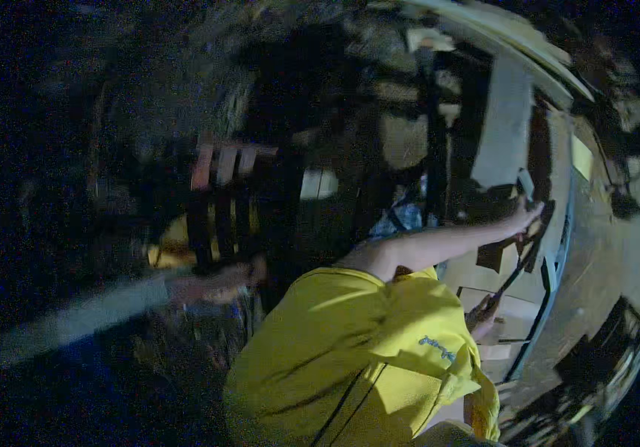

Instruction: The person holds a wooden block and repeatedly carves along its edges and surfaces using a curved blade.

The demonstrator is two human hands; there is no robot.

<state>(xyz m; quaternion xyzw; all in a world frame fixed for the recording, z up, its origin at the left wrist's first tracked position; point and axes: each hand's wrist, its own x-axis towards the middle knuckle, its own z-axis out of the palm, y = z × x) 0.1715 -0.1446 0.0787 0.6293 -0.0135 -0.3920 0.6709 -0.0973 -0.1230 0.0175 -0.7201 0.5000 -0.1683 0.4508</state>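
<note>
My left arm, bare below a yellow sleeve (342,313), reaches across to the right. At its end my left hand (526,217) is bent, its fingers blurred beside a small pale piece (526,183) at the lower edge of a grey panel (505,123). Whether it grips that piece is unclear. Lower down, partly behind the yellow shirt, my right hand (484,320) is closed around a slender dark tool (512,279). The tool slants up toward my left hand. Its kind does not show.
A blue strip (551,287) edges the brownish surface (596,261) at right. Pale boxes or sheets (510,309) lie beside my right hand. In the dim left half, a long pale blurred shape (85,316) and a yellow patch (175,242) show.
</note>
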